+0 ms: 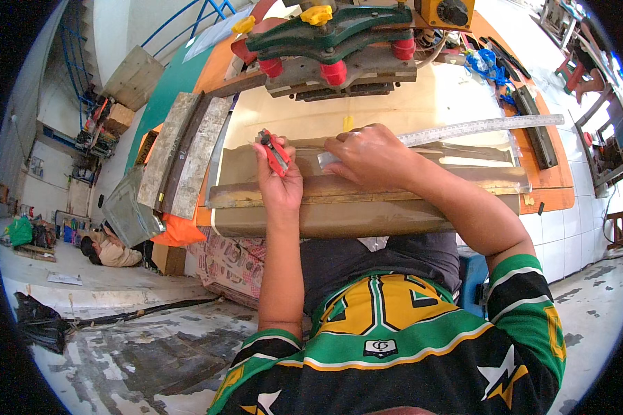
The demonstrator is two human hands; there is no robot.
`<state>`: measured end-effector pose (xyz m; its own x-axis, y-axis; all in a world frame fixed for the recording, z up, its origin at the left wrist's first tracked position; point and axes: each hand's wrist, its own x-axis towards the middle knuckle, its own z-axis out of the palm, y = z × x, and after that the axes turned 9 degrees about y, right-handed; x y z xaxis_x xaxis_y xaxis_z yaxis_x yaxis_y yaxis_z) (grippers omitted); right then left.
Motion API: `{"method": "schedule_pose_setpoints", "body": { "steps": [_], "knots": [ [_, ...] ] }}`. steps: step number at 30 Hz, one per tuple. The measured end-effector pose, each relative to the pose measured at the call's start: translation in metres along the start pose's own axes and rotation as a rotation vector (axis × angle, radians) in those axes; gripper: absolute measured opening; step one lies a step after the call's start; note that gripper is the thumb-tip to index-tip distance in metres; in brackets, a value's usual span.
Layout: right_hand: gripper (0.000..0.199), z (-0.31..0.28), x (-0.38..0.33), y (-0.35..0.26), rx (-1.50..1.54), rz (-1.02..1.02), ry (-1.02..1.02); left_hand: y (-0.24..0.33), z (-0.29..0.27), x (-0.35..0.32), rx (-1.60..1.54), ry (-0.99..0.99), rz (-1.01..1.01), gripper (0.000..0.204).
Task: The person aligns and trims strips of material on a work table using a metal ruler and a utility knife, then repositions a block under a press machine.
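My left hand (281, 181) is closed around a small red and black hand tool (277, 153), perhaps a cutter; its exact kind is unclear. My right hand (370, 153), fingers curled down, grips a long steel ruler (481, 129) near its left end. The ruler slants up to the right, across and past the work surface. Beneath both hands lies a brown, shiny sheet (339, 218) that curves over the table's near edge. A long flat bar (249, 196) rests across it, just on the near side of my right hand.
A green press-like machine (325, 34) with yellow knobs and red feet stands at the far side. Metal bars (199, 155) lie at the left, and a dark bar (535, 128) at the right near blue plastic (486, 67). A person (111, 247) is low down at far left.
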<state>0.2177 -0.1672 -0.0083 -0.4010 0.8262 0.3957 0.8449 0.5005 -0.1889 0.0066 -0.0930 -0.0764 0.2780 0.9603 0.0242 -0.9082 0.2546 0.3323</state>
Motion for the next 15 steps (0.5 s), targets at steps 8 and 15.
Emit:
{"method": "schedule_pose_setpoints", "body": {
  "steps": [8,15],
  "knots": [
    [0.04,0.0051,-0.0007,0.0011,-0.018,-0.004,0.004,0.0033,0.0022,0.0021,-0.412,-0.026,-0.374,0.05],
    [0.039,0.0035,0.0001,0.0,-0.026,-0.014,-0.015,0.0049,-0.0052,0.0049,-0.531,-0.056,-0.465,0.054]
  ]
}}
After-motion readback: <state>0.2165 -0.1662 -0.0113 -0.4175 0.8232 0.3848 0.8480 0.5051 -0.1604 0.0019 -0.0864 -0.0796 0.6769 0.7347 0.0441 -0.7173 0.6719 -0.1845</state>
